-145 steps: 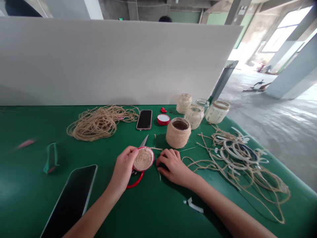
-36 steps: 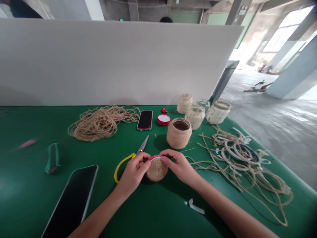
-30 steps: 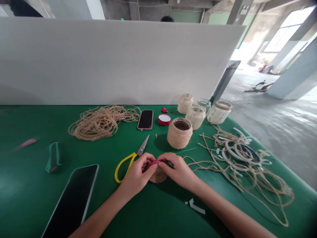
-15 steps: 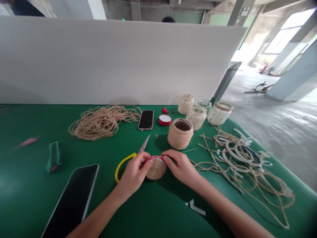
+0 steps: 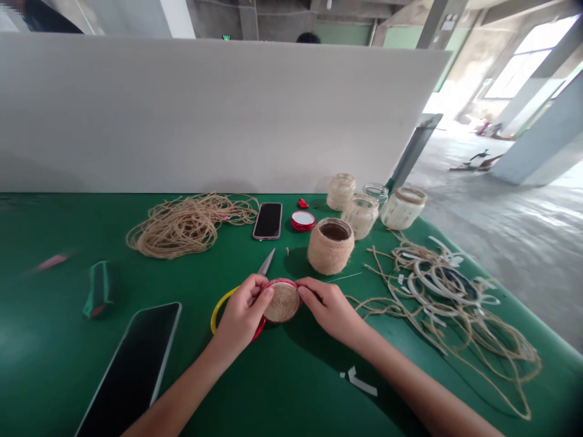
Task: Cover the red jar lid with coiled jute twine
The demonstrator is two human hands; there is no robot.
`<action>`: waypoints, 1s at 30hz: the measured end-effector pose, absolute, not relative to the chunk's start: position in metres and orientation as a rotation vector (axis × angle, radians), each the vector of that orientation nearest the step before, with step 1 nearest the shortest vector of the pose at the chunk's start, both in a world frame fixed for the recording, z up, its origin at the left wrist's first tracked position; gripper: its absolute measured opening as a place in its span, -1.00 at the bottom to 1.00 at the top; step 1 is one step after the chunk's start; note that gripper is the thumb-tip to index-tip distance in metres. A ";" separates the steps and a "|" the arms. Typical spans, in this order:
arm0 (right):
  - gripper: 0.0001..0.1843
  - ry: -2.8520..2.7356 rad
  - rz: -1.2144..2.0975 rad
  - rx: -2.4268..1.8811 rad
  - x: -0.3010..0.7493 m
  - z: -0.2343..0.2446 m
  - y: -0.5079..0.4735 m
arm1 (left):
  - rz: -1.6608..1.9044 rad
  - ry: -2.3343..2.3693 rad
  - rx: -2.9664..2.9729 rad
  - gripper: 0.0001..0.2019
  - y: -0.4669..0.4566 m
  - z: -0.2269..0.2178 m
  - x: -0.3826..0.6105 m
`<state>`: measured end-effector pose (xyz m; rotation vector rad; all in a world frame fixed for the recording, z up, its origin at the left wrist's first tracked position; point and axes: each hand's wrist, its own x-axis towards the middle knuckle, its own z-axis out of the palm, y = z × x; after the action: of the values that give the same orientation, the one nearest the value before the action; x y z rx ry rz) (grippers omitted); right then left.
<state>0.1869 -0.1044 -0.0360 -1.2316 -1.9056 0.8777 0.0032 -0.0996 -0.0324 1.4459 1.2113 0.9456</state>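
A jar lid [image 5: 282,303] with a red rim and a top covered in coiled twine is held between my hands above the green table. My left hand [image 5: 243,309] grips its left edge, thumb on the top and fingers behind. At the right edge, my right hand [image 5: 331,306] pinches the rim with thumb and forefinger. Scissors [image 5: 267,263] with a yellow and red handle lie partly hidden under my left hand. Just beyond the lid stands a jar [image 5: 330,250] wrapped in twine, with its mouth uncovered.
Several glass jars [image 5: 359,217] stand at the back right. Loose twine and white strips [image 5: 439,285] lie on the right, a twine bundle [image 5: 182,227] at back left. Two phones [image 5: 268,221], a red-and-white lid [image 5: 303,221] and a green-handled tool [image 5: 98,288] also lie there. A white panel [image 5: 218,115] borders the back.
The lid has shifted slightly left and up, tilting a little with both hands. More of the scissors' red handle now shows beside my left hand.
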 end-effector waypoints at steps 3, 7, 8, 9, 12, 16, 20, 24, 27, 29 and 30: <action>-0.71 -1.843 1.005 -1.191 0.186 -0.036 -0.103 | 0.965 1.192 1.399 -0.81 -0.100 -0.032 0.004; -0.70 -1.690 1.243 -1.129 0.187 -0.039 -0.101 | 0.982 1.165 1.305 -0.79 -0.100 -0.035 0.003; -0.70 -1.650 1.304 -1.109 0.187 -0.040 -0.101 | 0.983 1.151 1.273 -0.79 -0.100 -0.036 0.002; -0.70 -1.616 1.354 -1.090 0.187 -0.041 -0.101 | 0.983 1.132 1.242 -0.79 -0.100 -0.037 0.002; -0.70 -1.549 1.412 -1.073 0.186 -0.043 -0.100 | 0.992 1.075 1.177 -0.80 -0.100 -0.040 0.002; -0.65 -1.529 1.397 -1.112 0.185 -0.044 -0.100 | 1.007 1.031 1.089 -0.80 -0.100 -0.040 0.003; -0.69 -1.566 1.412 -1.092 0.185 -0.043 -0.100 | 1.015 0.985 0.997 -0.81 -0.101 -0.039 0.006; -0.74 -1.591 1.389 -1.081 0.186 -0.040 -0.102 | 1.011 0.951 0.956 -0.82 -0.101 -0.038 0.007; -0.75 -1.598 1.363 -1.072 0.187 -0.039 -0.102 | 0.974 0.948 0.925 -0.83 -0.100 -0.036 0.007; -0.74 -1.599 1.371 -1.055 0.188 -0.040 -0.102 | 0.943 0.953 0.894 -0.85 -0.100 -0.034 0.006; -0.74 -1.597 1.376 -1.045 0.188 -0.041 -0.101 | 0.929 0.952 0.878 -0.87 -0.100 -0.033 0.006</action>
<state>0.1879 -0.1012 -0.0405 -1.0450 -1.5966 1.3764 0.0060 -0.0996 -0.0331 0.8784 0.9523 0.9289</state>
